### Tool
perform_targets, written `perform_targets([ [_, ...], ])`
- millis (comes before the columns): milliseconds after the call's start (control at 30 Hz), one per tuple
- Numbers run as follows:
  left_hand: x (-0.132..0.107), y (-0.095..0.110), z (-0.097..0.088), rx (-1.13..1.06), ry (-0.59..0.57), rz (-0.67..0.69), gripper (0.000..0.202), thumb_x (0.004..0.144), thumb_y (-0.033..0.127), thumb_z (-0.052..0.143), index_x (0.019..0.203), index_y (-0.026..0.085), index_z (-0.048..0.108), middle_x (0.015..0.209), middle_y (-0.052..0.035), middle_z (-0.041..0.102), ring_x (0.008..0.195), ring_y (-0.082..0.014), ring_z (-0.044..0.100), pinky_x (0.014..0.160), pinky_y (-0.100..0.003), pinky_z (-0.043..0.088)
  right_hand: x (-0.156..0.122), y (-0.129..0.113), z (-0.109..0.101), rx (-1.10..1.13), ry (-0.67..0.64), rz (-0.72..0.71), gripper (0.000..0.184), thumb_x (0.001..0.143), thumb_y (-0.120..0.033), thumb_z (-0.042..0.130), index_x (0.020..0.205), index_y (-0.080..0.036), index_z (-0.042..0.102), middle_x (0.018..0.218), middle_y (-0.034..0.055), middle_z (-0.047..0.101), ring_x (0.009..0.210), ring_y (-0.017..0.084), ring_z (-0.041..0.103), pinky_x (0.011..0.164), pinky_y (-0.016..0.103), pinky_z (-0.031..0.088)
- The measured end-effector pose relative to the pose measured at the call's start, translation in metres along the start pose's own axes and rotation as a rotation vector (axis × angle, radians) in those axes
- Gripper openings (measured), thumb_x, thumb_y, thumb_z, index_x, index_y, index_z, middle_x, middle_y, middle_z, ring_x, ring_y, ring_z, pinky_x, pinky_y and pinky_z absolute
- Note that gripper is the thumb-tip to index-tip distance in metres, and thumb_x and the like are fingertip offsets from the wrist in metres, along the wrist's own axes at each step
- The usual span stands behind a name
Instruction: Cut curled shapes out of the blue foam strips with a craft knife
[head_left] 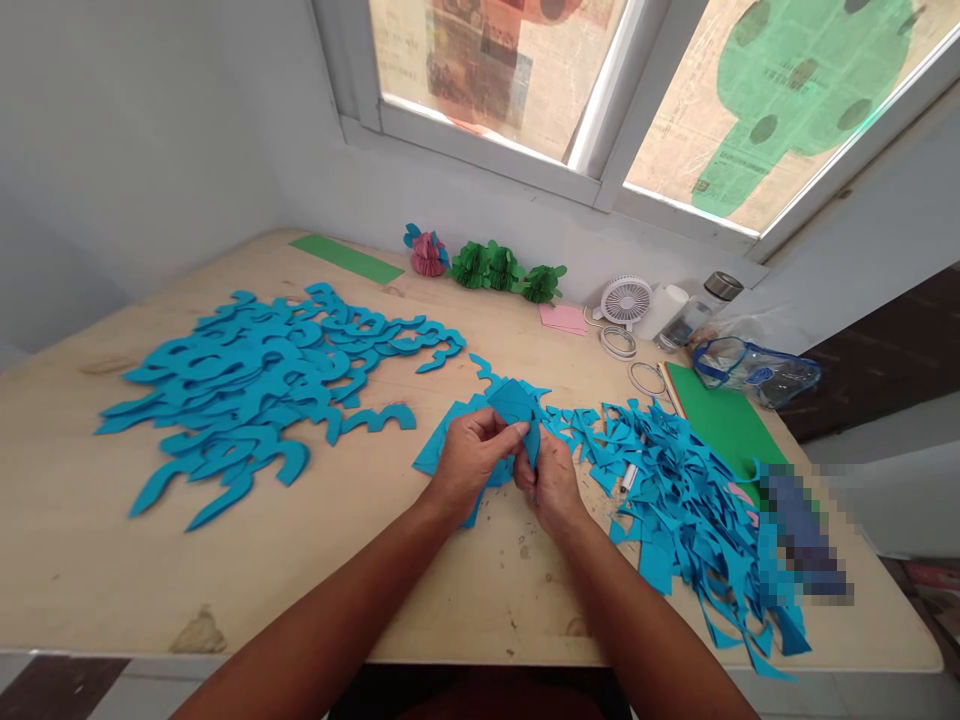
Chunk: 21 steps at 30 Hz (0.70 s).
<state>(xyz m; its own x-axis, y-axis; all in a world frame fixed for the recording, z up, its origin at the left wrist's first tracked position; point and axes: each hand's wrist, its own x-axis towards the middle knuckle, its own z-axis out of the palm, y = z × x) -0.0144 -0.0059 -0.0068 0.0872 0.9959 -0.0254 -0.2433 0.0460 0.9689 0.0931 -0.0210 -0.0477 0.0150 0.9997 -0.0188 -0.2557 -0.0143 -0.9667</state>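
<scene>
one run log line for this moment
left hand: holding blue paper; right hand: at same paper, grip unclear; at left: blue cutouts; at right: blue scraps

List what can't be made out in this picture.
All in the head view:
Right hand: some fingertips and anything they grip, hidden by the hand and blue paper piece.
Slim white pen: partly covered by jagged blue paper scraps.
Dark-blue object: blurred by pixelation.
Blue label on clear plastic pouch: lettering too small.
</scene>
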Motion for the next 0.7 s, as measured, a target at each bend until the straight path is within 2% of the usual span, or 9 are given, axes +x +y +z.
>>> perform_targets([
  [267,0.0008,-0.0015,-0.0005,-0.003,-0.015,-0.02,0.026,0.069,0.031,0.067,0.052,0.018,0.051,0.046,0.0021,0.055,0.046,-0.0115,0.049,0.053,-0.027,0.042,-0.0006,0.0006,0.0016,0.006,0.011,-0.006,0.054,0.079,-0.067,0.047,0.056,-0.019,0.05,0.038,-0.0068,0.034,0.033,0.007,0.026,0.034,0.023,0.019],
  [533,0.0021,-0.0055,-0.001,-0.067,-0.1,-0.09,0.031,0.071,0.038,0.065,0.054,0.019,0.049,0.043,0.0007,0.056,0.041,-0.0138,0.053,0.049,-0.028,0.044,-0.0001,0.0005,0.0029,-0.011,0.03,0.004,0.055,0.076,-0.072,0.047,0.06,-0.02,0.052,0.037,-0.0071,0.034,0.033,0.008,0.025,0.035,0.024,0.019],
  [700,0.0025,-0.0039,-0.0011,-0.024,-0.032,-0.035,0.027,0.069,0.032,0.067,0.052,0.018,0.051,0.047,0.0018,0.055,0.046,-0.0112,0.05,0.052,-0.025,0.041,-0.0007,-0.0004,0.0021,-0.025,0.016,-0.017,0.054,0.078,-0.07,0.046,0.06,-0.019,0.052,0.037,-0.0071,0.033,0.034,0.008,0.025,0.036,0.024,0.019],
])
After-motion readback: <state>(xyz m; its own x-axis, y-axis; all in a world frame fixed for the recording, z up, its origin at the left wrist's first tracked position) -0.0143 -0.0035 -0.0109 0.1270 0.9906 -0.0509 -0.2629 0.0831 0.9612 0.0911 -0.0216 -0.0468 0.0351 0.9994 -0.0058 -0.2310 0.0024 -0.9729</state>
